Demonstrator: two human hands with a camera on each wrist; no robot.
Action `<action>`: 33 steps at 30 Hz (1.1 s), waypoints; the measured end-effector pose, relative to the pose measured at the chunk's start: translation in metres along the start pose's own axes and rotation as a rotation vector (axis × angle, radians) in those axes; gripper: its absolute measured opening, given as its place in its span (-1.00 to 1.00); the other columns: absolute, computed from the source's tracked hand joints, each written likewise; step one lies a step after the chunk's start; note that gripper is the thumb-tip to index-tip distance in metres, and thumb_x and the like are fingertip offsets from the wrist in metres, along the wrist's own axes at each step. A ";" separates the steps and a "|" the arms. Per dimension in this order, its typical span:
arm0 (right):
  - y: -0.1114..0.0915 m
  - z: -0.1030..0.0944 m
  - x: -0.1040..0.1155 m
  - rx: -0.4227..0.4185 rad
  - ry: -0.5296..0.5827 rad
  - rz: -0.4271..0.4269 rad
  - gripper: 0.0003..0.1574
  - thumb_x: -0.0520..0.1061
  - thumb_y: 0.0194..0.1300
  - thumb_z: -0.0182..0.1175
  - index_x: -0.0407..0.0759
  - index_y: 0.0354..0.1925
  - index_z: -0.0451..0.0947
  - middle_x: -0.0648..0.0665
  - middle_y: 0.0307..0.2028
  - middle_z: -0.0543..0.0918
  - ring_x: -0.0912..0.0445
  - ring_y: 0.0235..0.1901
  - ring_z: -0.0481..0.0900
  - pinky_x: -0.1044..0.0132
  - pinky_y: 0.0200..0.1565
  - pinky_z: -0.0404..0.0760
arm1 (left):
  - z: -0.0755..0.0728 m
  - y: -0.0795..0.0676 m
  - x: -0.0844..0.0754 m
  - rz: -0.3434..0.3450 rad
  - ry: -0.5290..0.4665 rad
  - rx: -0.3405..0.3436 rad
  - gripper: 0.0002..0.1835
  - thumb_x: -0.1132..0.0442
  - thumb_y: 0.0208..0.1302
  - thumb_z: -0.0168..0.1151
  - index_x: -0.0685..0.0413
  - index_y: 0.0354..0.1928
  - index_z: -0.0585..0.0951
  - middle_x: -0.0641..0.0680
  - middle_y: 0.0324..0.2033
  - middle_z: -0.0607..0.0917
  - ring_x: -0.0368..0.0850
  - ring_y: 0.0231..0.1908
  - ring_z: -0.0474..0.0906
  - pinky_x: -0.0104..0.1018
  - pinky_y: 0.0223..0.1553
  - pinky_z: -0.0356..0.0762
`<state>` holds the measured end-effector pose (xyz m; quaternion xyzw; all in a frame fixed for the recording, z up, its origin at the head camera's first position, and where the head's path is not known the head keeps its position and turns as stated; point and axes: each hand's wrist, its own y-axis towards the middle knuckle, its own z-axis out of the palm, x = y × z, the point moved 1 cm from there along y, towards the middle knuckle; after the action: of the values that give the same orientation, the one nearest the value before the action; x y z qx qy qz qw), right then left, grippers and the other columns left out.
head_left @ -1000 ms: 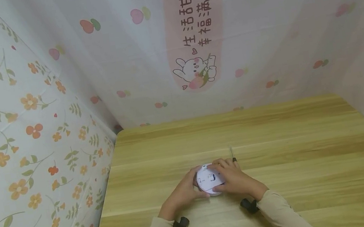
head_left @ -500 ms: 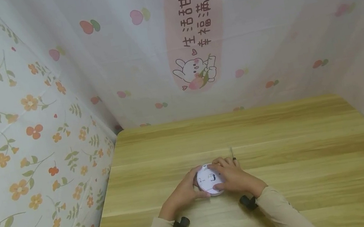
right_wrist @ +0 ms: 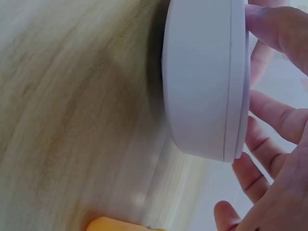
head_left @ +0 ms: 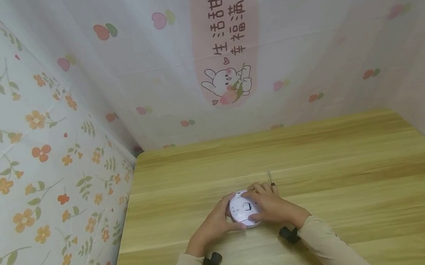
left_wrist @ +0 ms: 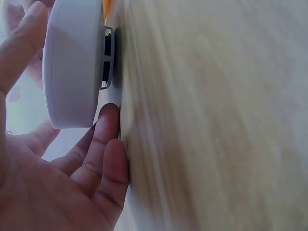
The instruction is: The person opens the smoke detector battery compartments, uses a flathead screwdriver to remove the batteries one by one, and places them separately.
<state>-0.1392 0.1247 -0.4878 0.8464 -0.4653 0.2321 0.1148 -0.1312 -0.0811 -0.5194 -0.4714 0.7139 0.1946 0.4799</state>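
Observation:
A round white smoke detector [head_left: 242, 210] lies over the table with its flat, printed back facing up. Its vented underside, with dark slots in a raised ring, faces the tabletop in the left wrist view, where the white side wall [left_wrist: 74, 72] fills the upper left. My left hand [head_left: 215, 221] holds it from the left, thumb near the front rim and fingers around the far side. From the right, my right hand [head_left: 274, 205] grips the back plate, with thumb and fingertips on its face and edge. In the right wrist view a seam runs around the detector [right_wrist: 199, 82] near that plate.
A screwdriver [head_left: 271, 178] lies just beyond the right hand, its metal shaft pointing away. An orange handle [right_wrist: 120, 224] shows at the bottom of the right wrist view. Patterned curtains [head_left: 163, 80] hang behind the wooden table [head_left: 345, 167] and along its left.
The right thumb has shifted slightly up over the detector's face. Both hands and the detector otherwise stay in the same place.

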 end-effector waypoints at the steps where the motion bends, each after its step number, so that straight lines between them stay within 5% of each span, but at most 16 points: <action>1: 0.000 0.000 0.000 -0.004 -0.003 -0.005 -0.26 0.00 0.07 0.41 -0.15 0.20 0.44 -0.20 0.14 0.39 -0.15 0.12 0.23 -0.04 -0.01 0.15 | 0.000 0.000 0.000 0.002 0.001 0.000 0.08 0.01 -0.03 0.50 -0.04 0.49 0.08 0.11 0.42 0.26 0.04 0.33 0.31 0.04 0.34 0.24; 8: -0.003 0.000 -0.001 -0.029 0.004 -0.031 -0.27 -0.01 0.07 0.41 -0.17 0.19 0.44 -0.20 0.11 0.41 -0.14 0.10 0.26 -0.12 0.03 0.21 | 0.001 0.000 0.000 -0.003 0.014 0.009 0.09 0.01 -0.03 0.51 -0.04 0.49 0.06 0.10 0.44 0.23 0.03 0.39 0.22 0.03 0.38 0.18; 22: -0.009 -0.014 -0.008 -0.112 -0.025 -0.073 -0.27 0.01 0.04 0.45 -0.24 0.14 0.48 -0.19 0.03 0.45 -0.06 0.02 0.32 0.07 0.01 0.33 | 0.001 0.001 -0.001 0.017 0.015 0.017 0.09 0.03 -0.01 0.49 0.02 0.49 0.05 0.15 0.42 0.25 0.07 0.39 0.23 0.04 0.39 0.15; 33: -0.027 -0.031 -0.034 -0.152 -0.057 0.029 -0.26 -0.04 0.02 0.45 -0.23 0.16 0.48 -0.22 0.04 0.47 -0.14 0.03 0.33 0.03 0.01 0.35 | 0.002 0.001 -0.002 0.002 0.051 -0.015 -0.03 -0.01 0.11 0.40 0.01 0.48 0.11 0.18 0.42 0.27 0.13 0.40 0.20 0.08 0.39 0.14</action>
<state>-0.1411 0.1772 -0.4771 0.8347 -0.4968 0.1736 0.1621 -0.1309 -0.0777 -0.5190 -0.4791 0.7249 0.1885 0.4576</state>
